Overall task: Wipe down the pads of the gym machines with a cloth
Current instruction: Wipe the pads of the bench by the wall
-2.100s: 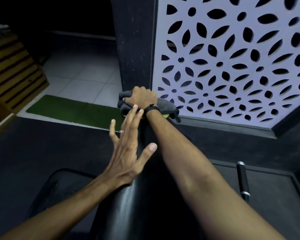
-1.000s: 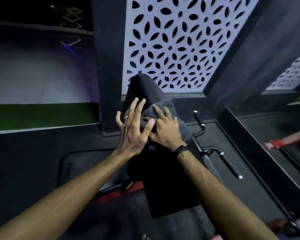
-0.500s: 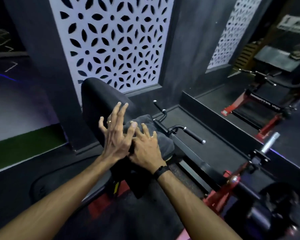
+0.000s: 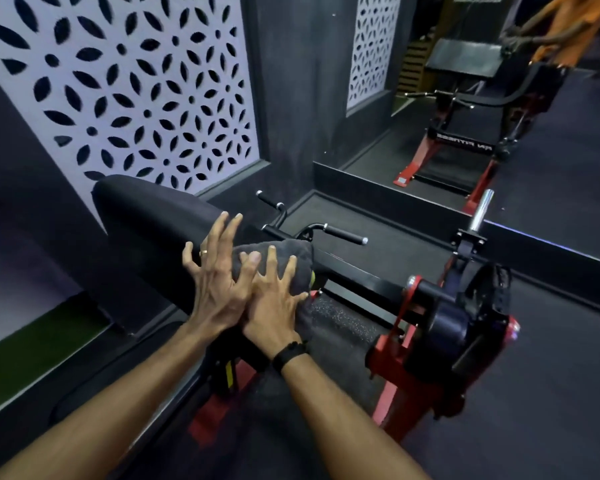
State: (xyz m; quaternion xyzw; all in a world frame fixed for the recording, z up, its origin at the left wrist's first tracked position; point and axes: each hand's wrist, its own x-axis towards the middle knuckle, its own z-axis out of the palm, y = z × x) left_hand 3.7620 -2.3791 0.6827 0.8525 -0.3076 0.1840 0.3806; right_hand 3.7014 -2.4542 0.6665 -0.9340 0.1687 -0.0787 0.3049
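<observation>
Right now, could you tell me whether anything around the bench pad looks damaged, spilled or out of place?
Nothing stands out. The grey cloth lies bunched on the black pad under both hands, right and left, fingers spread. No spill or tear shows.

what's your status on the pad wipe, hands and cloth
Right hand flat on grey cloth, pressing it to black pad. Left hand spread beside it, on the pad. Handles just past the cloth.

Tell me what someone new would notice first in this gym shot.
First, the two hands in the middle: the right hand presses a dark grey cloth onto the long black pad, and the left hand overlaps it with fingers spread. Next, the white cut-out floral wall panel at upper left and the red machine frame at lower right.
</observation>
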